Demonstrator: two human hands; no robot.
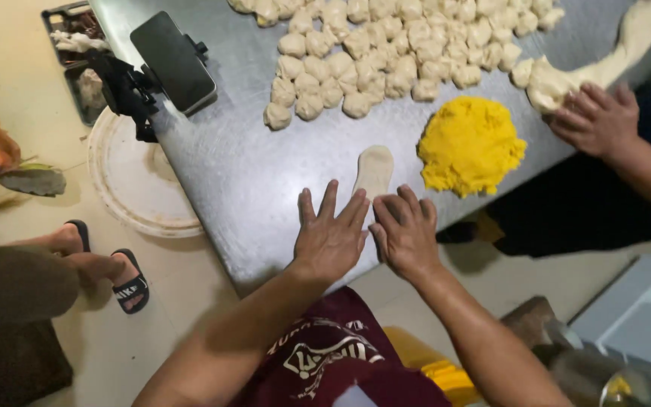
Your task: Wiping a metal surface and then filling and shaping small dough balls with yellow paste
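Steel table (265,181): flattened dough strip (374,170) under fingertips of left hand (331,235) and right hand (404,232), both open, flat; yellow filling mound (470,145) beside; dough balls (386,53) beyond.

We saw a pale, flattened oval of dough (374,170) lying flat on the steel table (250,173), stretched lengthwise away from us, smooth-surfaced, its near end tucked under our fingertips and a yellow filling mound just beside it.

Pale dough strip (374,170), yellow filling mound (471,145)
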